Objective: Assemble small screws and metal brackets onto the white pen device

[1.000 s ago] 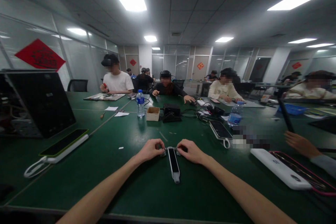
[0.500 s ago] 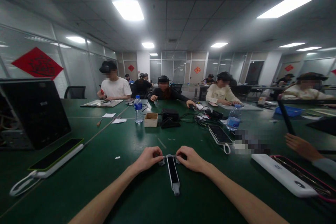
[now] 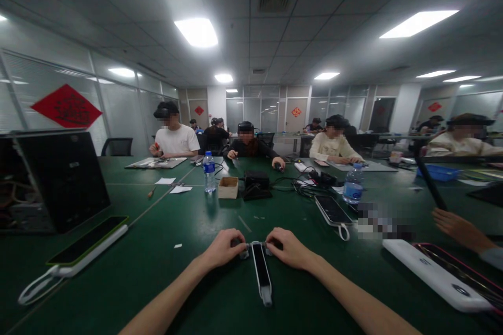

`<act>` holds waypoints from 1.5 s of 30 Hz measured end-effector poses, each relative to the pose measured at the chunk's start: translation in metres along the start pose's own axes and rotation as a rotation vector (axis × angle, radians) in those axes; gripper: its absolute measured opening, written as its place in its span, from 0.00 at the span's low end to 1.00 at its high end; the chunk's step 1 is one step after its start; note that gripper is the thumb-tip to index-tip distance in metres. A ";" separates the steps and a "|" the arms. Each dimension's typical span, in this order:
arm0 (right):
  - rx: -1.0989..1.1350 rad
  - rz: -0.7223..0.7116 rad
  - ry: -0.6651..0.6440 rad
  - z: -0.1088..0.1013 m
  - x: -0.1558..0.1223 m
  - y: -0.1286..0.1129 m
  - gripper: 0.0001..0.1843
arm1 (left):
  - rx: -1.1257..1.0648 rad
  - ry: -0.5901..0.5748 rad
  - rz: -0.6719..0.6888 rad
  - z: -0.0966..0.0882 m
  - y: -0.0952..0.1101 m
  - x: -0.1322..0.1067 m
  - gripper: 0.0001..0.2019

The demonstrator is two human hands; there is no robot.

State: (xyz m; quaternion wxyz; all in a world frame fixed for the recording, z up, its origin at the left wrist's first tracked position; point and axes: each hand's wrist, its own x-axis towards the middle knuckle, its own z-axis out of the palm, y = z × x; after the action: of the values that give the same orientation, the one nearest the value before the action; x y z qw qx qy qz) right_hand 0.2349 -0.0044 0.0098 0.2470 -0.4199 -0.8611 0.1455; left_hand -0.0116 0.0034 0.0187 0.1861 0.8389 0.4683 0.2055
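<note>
A slim white device with a long black screen (image 3: 261,269), resembling a scanning pen, lies on the green table in front of me, its grey tip towards me. My left hand (image 3: 225,247) is closed just left of its far end, thumb and fingers pinching a small clear, plastic-looking piece (image 3: 244,252). On the opposite side, my right hand (image 3: 290,247) pinches a similar small clear piece (image 3: 269,251), mostly hidden by the fingers. Both hands rest low at the table. Whether the clear pieces join the device, I cannot tell.
A phone on a white power bank (image 3: 88,243) lies left, near a black computer case (image 3: 63,178). Ahead stand a water bottle (image 3: 209,175), a small box (image 3: 228,188) and cables. Rightward are another phone (image 3: 333,210), a white power bank (image 3: 436,272) and a co-worker's hand (image 3: 458,227).
The whole view has shifted slightly downward in the picture as my head tilts up. My hands and the device keep their places relative to each other. A co-worker opposite has drawn one hand inward.
</note>
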 end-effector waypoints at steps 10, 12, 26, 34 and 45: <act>0.007 0.004 -0.005 0.003 0.000 0.004 0.09 | 0.022 -0.058 0.063 -0.001 -0.002 -0.001 0.10; 0.012 0.006 -0.010 0.003 0.000 0.005 0.10 | 0.022 -0.077 0.054 -0.004 -0.002 -0.002 0.11; 0.012 -0.017 -0.007 0.005 0.000 0.009 0.10 | 0.079 -0.185 0.083 -0.018 -0.012 -0.001 0.10; 0.020 0.006 -0.029 0.003 -0.001 0.008 0.10 | 0.123 -0.114 0.089 -0.018 -0.019 0.001 0.05; 0.010 -0.014 -0.019 0.003 -0.001 0.009 0.10 | -0.059 -0.084 0.109 -0.012 -0.005 -0.001 0.07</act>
State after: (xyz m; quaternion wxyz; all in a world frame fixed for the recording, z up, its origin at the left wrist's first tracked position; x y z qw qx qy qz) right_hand 0.2393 -0.0003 0.0027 0.2418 -0.4112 -0.8657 0.1519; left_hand -0.0226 0.0063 0.0262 0.2190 0.8651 0.4076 0.1937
